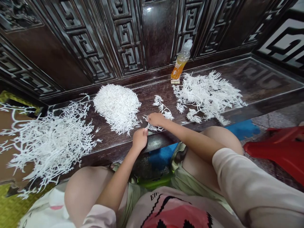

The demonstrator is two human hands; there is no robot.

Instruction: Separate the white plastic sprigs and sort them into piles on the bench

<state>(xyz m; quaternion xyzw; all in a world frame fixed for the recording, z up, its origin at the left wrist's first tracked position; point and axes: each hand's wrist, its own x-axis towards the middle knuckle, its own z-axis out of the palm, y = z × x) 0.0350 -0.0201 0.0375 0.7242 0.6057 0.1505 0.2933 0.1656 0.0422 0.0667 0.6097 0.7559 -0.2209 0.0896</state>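
item: white branching sprig (154,127), material unclear, lying at the front edge of a dark carved wooden bench (106,146), between both hands; long axis roughly along the edge, tips toward the right. right hand (155,119): curled down over the sprig, fingers closed, apparently pinching it. left hand (140,139): fingers bunched at the sprig's near end, hold partly hidden, grip impossible to confirm. second small sprig (163,107): just beyond, slanting from upper left to lower right. flanking lots, seemingly kept apart as sorted groups: dense fine-twig heap (117,107) left of the hands, coarse branching heap (47,142) further left, loose heap (206,95) to the right. orange drink bottle (180,60): tilted on a small block (175,81) against a carved panel (159,31), seemingly set back from the working area.
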